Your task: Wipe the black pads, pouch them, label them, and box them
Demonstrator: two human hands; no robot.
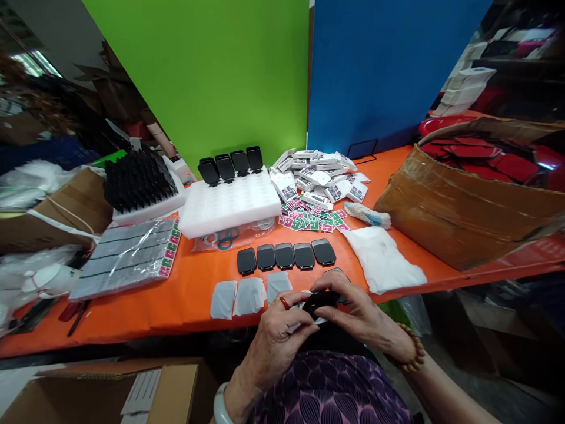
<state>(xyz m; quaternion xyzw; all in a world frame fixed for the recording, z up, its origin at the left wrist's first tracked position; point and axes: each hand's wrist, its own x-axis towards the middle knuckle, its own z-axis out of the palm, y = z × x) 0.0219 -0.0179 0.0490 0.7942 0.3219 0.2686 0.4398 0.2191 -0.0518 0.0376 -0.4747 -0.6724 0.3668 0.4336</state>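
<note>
Close to the table's front edge, my left hand (282, 324) pinches a whitish sleeve (304, 323), partly hidden by my fingers. My right hand (357, 309) grips a black flat piece (320, 301) with rounded corners, its end at the sleeve. Whether the piece is inside the sleeve, I cannot tell. Just beyond my hands lie several black flat pieces (284, 256) in a row. Left of them and nearer to me, grey-white wrapped pieces (249, 296) lie side by side. Another dark piece is half covered by my right hand.
Black pieces (239, 162) stand in a white foam block (229, 203). Small white boxes (315, 171) are heaped behind pink and green cards (313, 217). A white cloth pad (384, 259) lies right, by a carton (463, 206) of red items. Plastic-wrapped grey packs (128, 253) lie left.
</note>
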